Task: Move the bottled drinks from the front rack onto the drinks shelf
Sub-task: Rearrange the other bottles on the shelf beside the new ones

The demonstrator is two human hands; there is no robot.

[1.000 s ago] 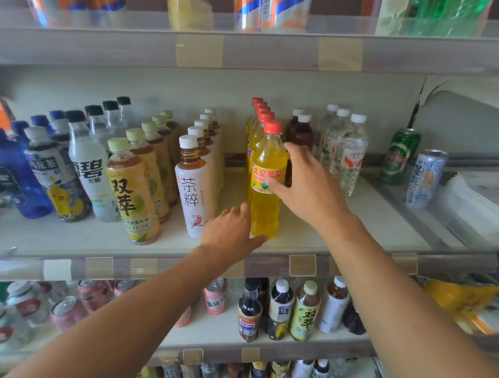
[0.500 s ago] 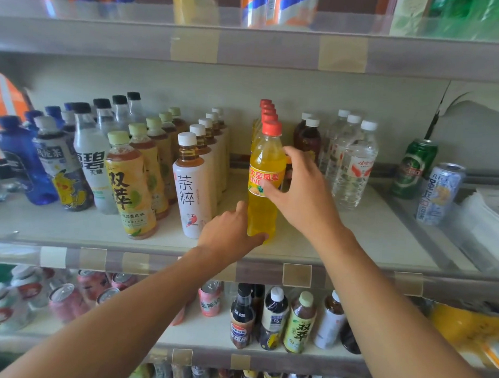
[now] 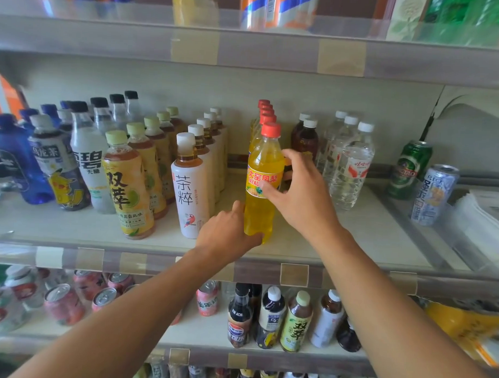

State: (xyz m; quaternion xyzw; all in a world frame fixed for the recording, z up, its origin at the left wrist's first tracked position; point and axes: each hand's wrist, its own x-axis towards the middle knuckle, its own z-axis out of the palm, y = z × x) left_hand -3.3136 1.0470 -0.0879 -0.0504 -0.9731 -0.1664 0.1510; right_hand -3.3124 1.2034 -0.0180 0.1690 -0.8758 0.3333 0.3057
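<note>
A yellow drink bottle (image 3: 262, 189) with a red cap stands upright on the drinks shelf (image 3: 362, 238), at the front of a row of like red-capped bottles (image 3: 264, 110). My left hand (image 3: 227, 234) grips its base, thumb across the front and index finger up its left side. My right hand (image 3: 303, 196) holds it at the label, thumb on the front and fingers round its right side.
White tea bottles (image 3: 190, 186) stand close on the left, with amber tea bottles (image 3: 129, 184) beyond. Dark bottles (image 3: 305, 140) and water bottles (image 3: 351, 169) are on the right, then two cans (image 3: 434, 195). Shelves of drinks lie above and below.
Both hands stay on the yellow bottle, which keeps its place at the front of its row. My view has shifted slightly.
</note>
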